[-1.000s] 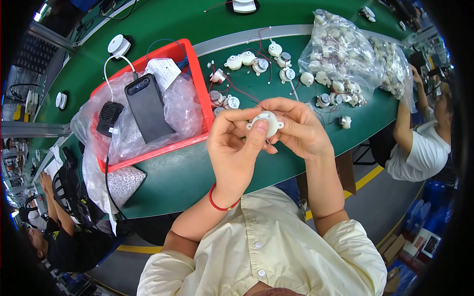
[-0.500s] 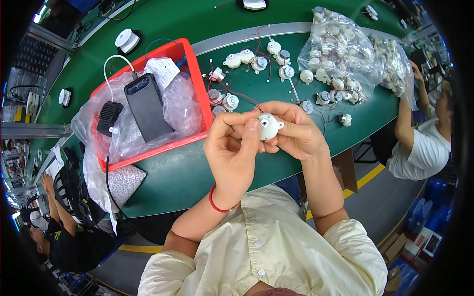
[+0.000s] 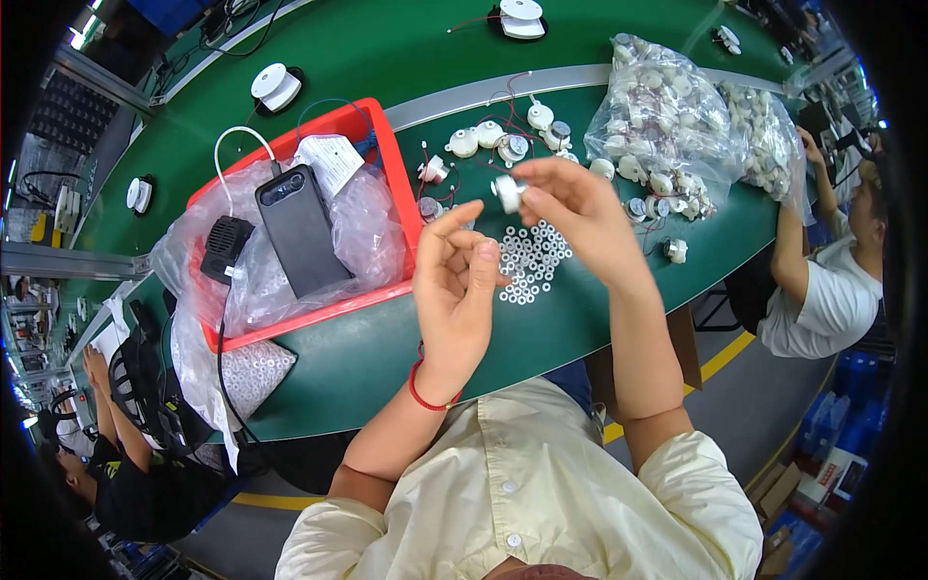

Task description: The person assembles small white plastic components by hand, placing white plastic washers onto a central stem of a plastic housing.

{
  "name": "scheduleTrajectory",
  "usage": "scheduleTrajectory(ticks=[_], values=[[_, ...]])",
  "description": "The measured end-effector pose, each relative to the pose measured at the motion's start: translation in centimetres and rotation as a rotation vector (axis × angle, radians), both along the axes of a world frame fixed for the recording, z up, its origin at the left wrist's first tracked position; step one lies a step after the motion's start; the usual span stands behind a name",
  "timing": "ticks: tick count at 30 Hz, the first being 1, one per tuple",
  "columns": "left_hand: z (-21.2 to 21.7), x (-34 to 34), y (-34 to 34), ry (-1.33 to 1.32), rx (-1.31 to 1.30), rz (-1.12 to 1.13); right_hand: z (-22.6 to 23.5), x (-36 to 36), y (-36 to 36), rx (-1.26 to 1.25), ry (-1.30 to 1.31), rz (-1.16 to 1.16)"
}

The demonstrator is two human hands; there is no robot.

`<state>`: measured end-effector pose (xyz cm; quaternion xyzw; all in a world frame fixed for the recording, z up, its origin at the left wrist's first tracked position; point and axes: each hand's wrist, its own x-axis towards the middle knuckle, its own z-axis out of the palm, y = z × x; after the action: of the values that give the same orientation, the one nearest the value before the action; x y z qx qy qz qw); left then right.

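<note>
My right hand (image 3: 580,208) pinches a small white motor (image 3: 507,194) between thumb and fingertips, above the green bench. The motor is a little blurred. My left hand (image 3: 457,266) is apart from it at the left, its fingers loosely curled and the thumb standing off, with nothing seen in it. Between and below the hands lies a pile of small white rings (image 3: 530,261). Beyond them, several like motors (image 3: 512,148) with thin red and black wires are scattered on the bench.
A red bin (image 3: 404,227) on the left holds clear plastic, a dark phone (image 3: 302,232) and a black cabled device (image 3: 228,248). Beside it is a bag of rings (image 3: 253,375). Clear bags of motors (image 3: 667,106) lie at the far right. Co-workers sit on both sides.
My hands have parted: the motor both held is now in my right hand alone, lifted away from my left. The ring pile has come into sight between them.
</note>
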<state>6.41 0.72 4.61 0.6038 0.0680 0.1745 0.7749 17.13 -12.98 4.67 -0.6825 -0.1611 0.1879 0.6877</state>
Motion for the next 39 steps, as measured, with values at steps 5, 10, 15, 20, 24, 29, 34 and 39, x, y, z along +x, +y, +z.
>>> scheduleTrajectory(ticks=[5, 10, 15, 20, 24, 29, 34, 39], values=[[-0.4, -0.2, -0.2, 0.027, 0.088, -0.077, -2.1, 1.0, 3.9, -0.399, -0.708, 0.073], [-1.1, -0.5, 0.0, 0.034, 0.026, -0.074, -1.3, 2.7, 4.8, -0.502, -0.835, 0.075], [-1.1, -0.4, -0.2, 0.049, 0.037, -0.064, -0.6, 5.7, 5.8, -0.64, -0.842, -0.089], [-1.0, -0.4, -0.2, 0.047, 0.089, -0.069, -2.1, 7.0, 6.4, -0.724, -0.947, -0.054], [-1.1, -0.4, -0.1, 0.041, 0.089, -0.058, -2.3, 7.1, 6.6, -0.757, -0.928, 0.01], [-1.0, -0.2, -0.3, 0.064, 0.203, -0.071, -1.3, 6.6, 5.9, -0.513, -1.062, -0.054], [-0.8, 0.1, -0.3, 0.058, 0.402, -0.12, -0.5, 5.7, 4.9, -0.185, -0.71, -0.044], [-0.7, -0.1, 0.2, -0.003, 0.472, -0.046, 2.5, 2.5, 3.1, -0.273, -0.718, -0.028]])
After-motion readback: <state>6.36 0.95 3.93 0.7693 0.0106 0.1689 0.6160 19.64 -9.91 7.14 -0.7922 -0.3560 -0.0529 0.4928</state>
